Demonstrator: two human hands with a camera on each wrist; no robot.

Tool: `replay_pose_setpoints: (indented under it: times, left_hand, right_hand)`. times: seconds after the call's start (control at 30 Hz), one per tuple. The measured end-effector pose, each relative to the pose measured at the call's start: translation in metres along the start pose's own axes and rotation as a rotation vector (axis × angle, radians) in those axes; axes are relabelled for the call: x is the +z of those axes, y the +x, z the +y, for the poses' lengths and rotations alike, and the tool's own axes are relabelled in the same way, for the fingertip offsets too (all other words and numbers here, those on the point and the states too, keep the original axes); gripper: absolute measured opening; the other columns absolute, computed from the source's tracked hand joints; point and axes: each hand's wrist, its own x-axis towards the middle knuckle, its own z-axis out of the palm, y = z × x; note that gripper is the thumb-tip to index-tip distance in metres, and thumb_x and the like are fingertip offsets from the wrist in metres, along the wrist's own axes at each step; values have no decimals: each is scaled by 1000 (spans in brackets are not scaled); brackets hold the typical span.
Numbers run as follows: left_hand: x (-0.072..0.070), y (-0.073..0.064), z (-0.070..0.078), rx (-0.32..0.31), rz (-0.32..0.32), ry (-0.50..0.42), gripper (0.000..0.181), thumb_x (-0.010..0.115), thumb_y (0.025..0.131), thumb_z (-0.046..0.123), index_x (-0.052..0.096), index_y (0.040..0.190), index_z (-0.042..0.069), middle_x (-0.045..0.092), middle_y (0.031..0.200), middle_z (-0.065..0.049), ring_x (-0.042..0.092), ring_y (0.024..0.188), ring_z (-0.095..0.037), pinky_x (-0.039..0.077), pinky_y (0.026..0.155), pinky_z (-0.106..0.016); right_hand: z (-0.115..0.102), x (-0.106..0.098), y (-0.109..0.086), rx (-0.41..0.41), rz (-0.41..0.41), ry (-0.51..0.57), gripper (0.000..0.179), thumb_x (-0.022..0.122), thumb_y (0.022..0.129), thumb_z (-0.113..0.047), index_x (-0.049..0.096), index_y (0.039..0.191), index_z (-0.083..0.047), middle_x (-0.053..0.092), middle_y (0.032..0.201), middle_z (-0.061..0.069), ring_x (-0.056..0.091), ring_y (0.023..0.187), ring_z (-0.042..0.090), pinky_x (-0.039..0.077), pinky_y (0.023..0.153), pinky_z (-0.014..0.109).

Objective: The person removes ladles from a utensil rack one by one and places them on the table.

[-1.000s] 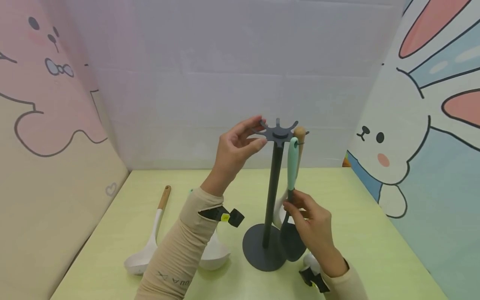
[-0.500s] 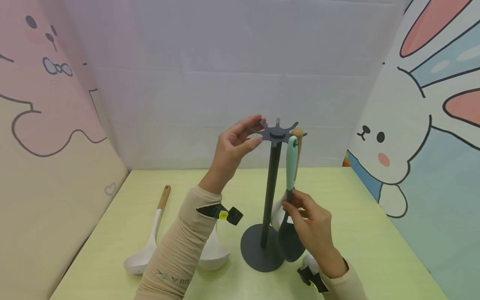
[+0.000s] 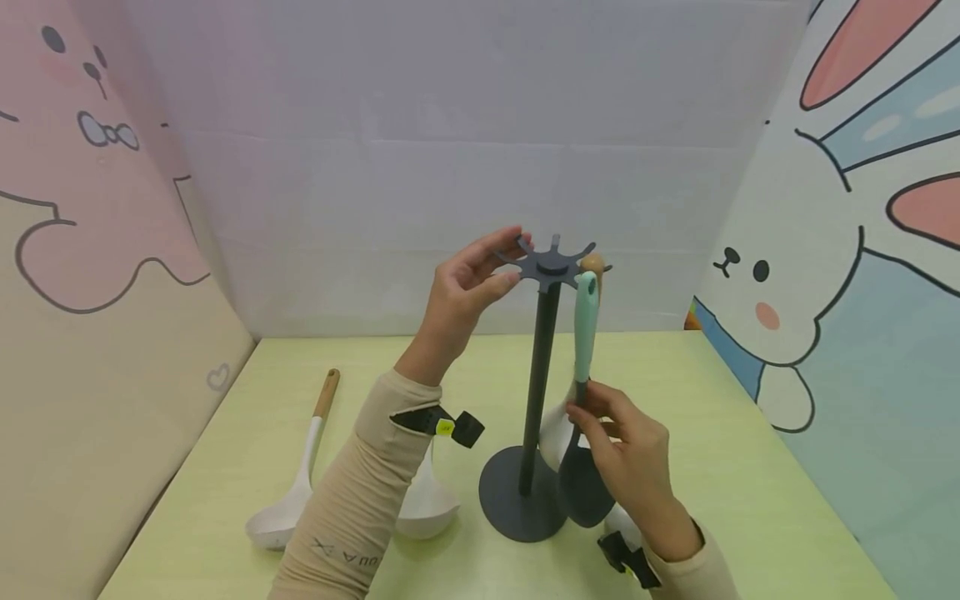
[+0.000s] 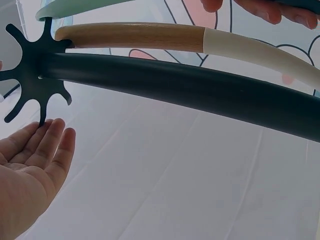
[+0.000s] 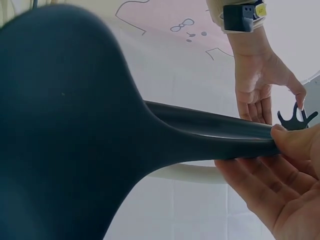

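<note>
A dark utensil stand [image 3: 542, 358] rises from a round base, with curved hooks around its top. My left hand [image 3: 468, 287] holds two of the hooks between thumb and fingers; in the left wrist view the fingertips [image 4: 57, 131] touch a hook's tip. My right hand [image 3: 626, 446] pinches the neck of a dark spatula [image 3: 585, 492] with a mint handle. That handle's top end is at a hook on the right side, the hook's tip showing at its hole. Behind it hangs a utensil with a wooden handle [image 4: 135, 37] and white shaft, partly hidden.
A white ladle [image 3: 288, 508] with a wooden handle lies on the table [image 3: 712, 417] at the left. Another white ladle [image 3: 427, 504] lies partly under my left forearm. A white object [image 3: 621, 523] shows beside my right wrist. Cartoon-printed panels [image 3: 885, 350] flank the table.
The stand's top has shifted slightly left with my left hand. My right hand keeps its pinch on the spatula, moving only slightly. The view has turned a little.
</note>
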Motion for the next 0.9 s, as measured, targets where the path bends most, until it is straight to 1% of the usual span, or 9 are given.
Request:
replay_pose_setpoints:
  times: [0.1,0.17,0.3,0.43,0.5,0.57,0.7,0.8,0.9]
  left_hand:
    - [0,0,0,1,-3,-3,66,64,85,20,46,138,-16,60,129,-23,57,120,-20,40,108,-48]
    - [0,1,1,2,-3,-6,65,64,85,20,47,138,-16,60,129,-23,57,120,-19,42,107,-44]
    - [0,1,2,1,-2,-14,64,63,85,17,46,137,-16,59,130,-25,57,119,-17,42,107,-42]
    - [0,0,3,-3,-3,-20,64,62,85,15,46,137,-17,58,130,-26,57,118,-16,37,109,-53]
    - [0,0,3,-6,0,-20,64,62,85,15,46,137,-17,58,130,-26,58,117,-15,37,109,-54]
    - [0,-1,4,-7,2,-23,64,63,84,15,46,137,-17,59,130,-26,58,117,-15,38,109,-51]
    - [0,-1,4,-11,0,-19,65,63,84,16,46,138,-17,59,131,-25,57,118,-16,42,107,-40]
    - [1,-1,4,-13,-5,-18,66,63,84,17,45,138,-17,58,131,-26,57,118,-16,43,106,-40]
    - [1,0,3,-12,-7,-22,67,64,84,18,44,138,-17,58,131,-26,57,119,-16,43,106,-40]
  right_hand:
    - [-2,-2,2,-1,29,15,39,67,96,-32,69,102,7,73,84,13,70,74,9,55,59,15]
    - [-3,-3,4,-18,49,17,44,64,97,-36,69,101,7,72,83,15,70,74,8,55,59,15]
    - [-4,-7,5,-48,72,14,45,65,96,-35,69,98,10,72,81,17,70,74,6,55,60,15]
    - [-4,-13,6,-60,83,9,46,66,95,-34,68,98,11,72,80,18,70,76,3,55,60,14]
    - [-5,-16,7,-52,87,6,46,67,95,-34,68,98,11,72,80,18,69,78,0,54,61,14]
    - [-7,-20,9,-44,93,-1,46,67,95,-34,68,98,12,72,81,18,68,80,-2,54,62,13]
    - [-5,-29,11,-43,123,-13,49,68,94,-35,68,99,14,71,80,19,67,81,-4,53,64,11]
    - [0,-36,13,-58,148,-20,51,69,93,-35,67,99,16,70,80,22,67,82,-4,53,65,10]
    - [5,-44,15,-47,176,-20,52,71,92,-34,66,99,17,70,80,23,67,84,-5,52,66,9]
